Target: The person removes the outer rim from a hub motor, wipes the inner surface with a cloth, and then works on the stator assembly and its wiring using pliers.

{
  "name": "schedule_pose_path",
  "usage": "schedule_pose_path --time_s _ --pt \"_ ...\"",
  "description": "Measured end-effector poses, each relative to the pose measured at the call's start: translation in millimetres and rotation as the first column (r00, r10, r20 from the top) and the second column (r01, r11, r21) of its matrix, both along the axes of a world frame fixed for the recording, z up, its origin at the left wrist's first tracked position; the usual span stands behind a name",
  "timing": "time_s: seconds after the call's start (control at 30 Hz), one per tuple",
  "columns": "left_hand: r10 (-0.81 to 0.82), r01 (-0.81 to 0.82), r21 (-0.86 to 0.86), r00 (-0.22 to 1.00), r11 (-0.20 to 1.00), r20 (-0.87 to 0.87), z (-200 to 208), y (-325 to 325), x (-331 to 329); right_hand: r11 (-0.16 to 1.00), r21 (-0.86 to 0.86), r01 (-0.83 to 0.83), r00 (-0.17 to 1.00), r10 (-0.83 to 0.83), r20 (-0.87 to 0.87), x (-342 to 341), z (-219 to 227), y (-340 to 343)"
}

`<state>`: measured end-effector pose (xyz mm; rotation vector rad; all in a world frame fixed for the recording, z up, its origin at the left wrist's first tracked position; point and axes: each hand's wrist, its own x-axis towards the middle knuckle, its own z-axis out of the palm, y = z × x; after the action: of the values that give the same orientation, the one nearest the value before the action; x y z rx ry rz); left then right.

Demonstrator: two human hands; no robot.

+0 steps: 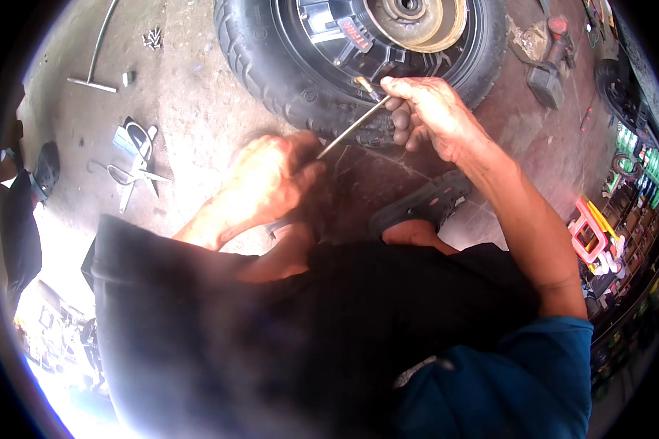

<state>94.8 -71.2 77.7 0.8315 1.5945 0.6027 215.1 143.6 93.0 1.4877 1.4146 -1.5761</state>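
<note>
A wheel with a thick black tyre (300,95) lies flat on the floor at the top of the head view. A brass-coloured valve stem (363,84) sticks out from its rim. Close by, my right hand (432,110) pinches the upper end of a thin metal rod (353,128) between thumb and forefinger, its other fingers loosely curled. The rod slants down to my left hand (271,172), which is closed around its lower end and slightly blurred. Whatever part of the rod lies inside the left fist is hidden.
Left on the floor lie a T-handle wrench (93,82), a heap of small screws (152,39), a small metal piece (128,77) and scissors (128,174). A red cordless power tool (553,62) lies right of the wheel. A shelf (630,260) with goods stands far right.
</note>
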Motion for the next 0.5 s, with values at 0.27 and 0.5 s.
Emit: schedule_pose_path --time_s 0.27,0.5 --pt "-0.043 0.042 -0.015 0.996 0.999 -0.083 5.9 3.2 -3.2 0.994 -0.039 0.098 0.995 -0.098 -0.019 -1.2 -1.2 -1.9" --pt "0.189 -0.140 -0.157 0.911 0.978 0.366 -1.2 2.7 -3.6 0.991 -0.087 0.102 0.994 -0.098 0.046 -4.2 -0.4 4.3"
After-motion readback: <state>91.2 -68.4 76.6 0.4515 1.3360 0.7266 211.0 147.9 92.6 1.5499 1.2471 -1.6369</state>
